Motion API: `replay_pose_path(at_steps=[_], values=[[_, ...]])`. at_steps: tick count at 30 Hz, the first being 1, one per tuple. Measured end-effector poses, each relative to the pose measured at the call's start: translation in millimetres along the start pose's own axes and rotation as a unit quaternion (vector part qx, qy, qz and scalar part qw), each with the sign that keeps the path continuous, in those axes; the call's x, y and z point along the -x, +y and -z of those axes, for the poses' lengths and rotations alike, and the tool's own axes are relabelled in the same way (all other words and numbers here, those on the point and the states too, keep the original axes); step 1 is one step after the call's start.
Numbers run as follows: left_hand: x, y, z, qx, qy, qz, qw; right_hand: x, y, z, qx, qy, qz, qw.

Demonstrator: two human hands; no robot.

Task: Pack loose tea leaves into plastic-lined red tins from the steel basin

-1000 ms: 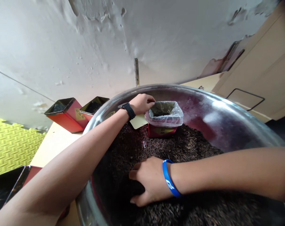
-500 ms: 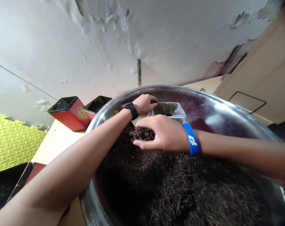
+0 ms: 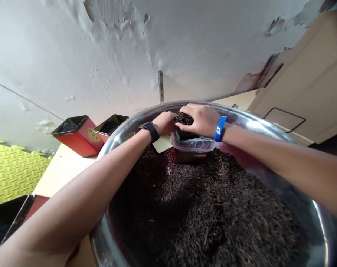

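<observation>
A big steel basin (image 3: pixel 121 131) holds a heap of dark loose tea leaves (image 3: pixel 202 211). A red tin (image 3: pixel 189 155) lined with a clear plastic bag (image 3: pixel 192 142) stands in the leaves at the far side. My right hand (image 3: pixel 199 118), with a blue wristband, is cupped around a handful of tea leaves right above the tin's mouth. My left hand (image 3: pixel 164 122), with a black watch on the wrist, grips the bag's left rim with curled fingers.
Two open red tins (image 3: pixel 76 135) (image 3: pixel 110 126) stand on the pale table (image 3: pixel 59 170) left of the basin, against a peeling white wall. Another open red tin (image 3: pixel 9 218) sits at the lower left. A yellow foam mat (image 3: pixel 12 170) lies beyond.
My right hand scooped leaves from the heap, lifted them and carried them away from me to above the lined tin. My left hand stayed on the bag's rim.
</observation>
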State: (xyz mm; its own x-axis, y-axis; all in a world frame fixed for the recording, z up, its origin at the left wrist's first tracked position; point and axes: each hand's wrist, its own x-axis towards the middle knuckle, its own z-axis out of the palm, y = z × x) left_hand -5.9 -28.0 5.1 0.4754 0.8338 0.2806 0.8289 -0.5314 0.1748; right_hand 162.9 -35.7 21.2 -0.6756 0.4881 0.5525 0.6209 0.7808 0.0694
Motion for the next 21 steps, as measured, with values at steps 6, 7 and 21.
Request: replay_pose_path(at_steps=[6,7,21], values=[[4.4,1.1,3.9,-0.015,0.012,0.016,1.000,6.7,5.9,-17.4,0.009,-0.029,0.035,0.999],[4.9,1.5,4.3,-0.011,0.012,0.019,1.000,7.4,6.0,-18.4,0.007,-0.032,0.039,0.999],[3.6,1.6,1.9,0.035,-0.003,0.011,0.999,6.3,24.9,-16.6,0.056,-0.069,0.078,0.993]])
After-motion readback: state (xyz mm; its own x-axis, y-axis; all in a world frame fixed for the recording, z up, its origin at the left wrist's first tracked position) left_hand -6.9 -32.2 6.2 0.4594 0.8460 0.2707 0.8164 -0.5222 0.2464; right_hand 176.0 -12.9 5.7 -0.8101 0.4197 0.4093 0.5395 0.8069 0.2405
